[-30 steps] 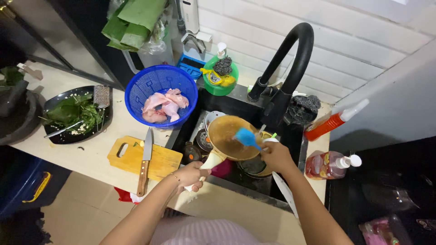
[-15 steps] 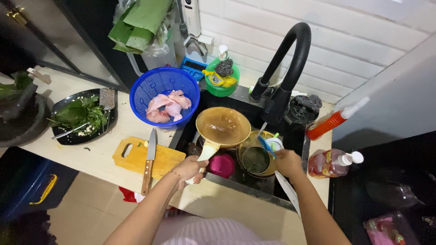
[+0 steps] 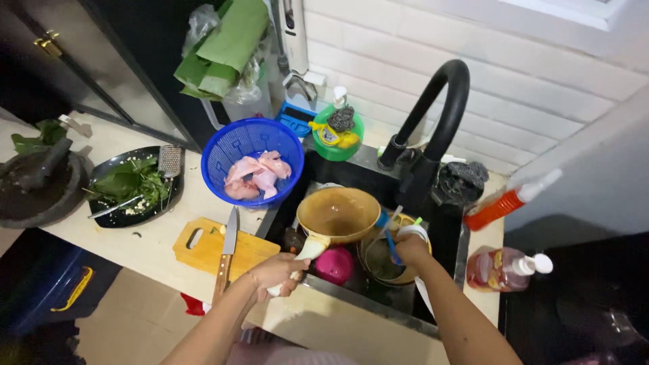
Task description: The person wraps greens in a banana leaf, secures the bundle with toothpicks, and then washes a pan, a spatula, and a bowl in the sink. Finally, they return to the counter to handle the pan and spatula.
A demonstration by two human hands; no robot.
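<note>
My left hand (image 3: pixel 276 273) grips the pale handle of a brown saucepan (image 3: pixel 338 215) and holds it tilted over the black sink (image 3: pixel 460 247). My right hand (image 3: pixel 412 247) holds a blue-handled brush (image 3: pixel 388 238) down in a round bowl (image 3: pixel 380 260) that sits in the sink to the right of the pan. A pink cup (image 3: pixel 334 264) lies in the sink just below the pan. The black curved tap (image 3: pixel 438 108) rises behind the sink.
A blue colander with raw chicken pieces (image 3: pixel 253 172) stands left of the sink. A wooden cutting board (image 3: pixel 209 251) with a knife (image 3: pixel 227 250) lies in front. A black plate of greens (image 3: pixel 132 186), a stone mortar (image 3: pixel 37 186), soap bottles (image 3: pixel 503 267) and a green scrubber holder (image 3: pixel 338 132) surround them.
My right hand has lowered the blue brush from inside the saucepan into the bowl beside it. The left hand keeps hold of the pan, which has shifted slightly left.
</note>
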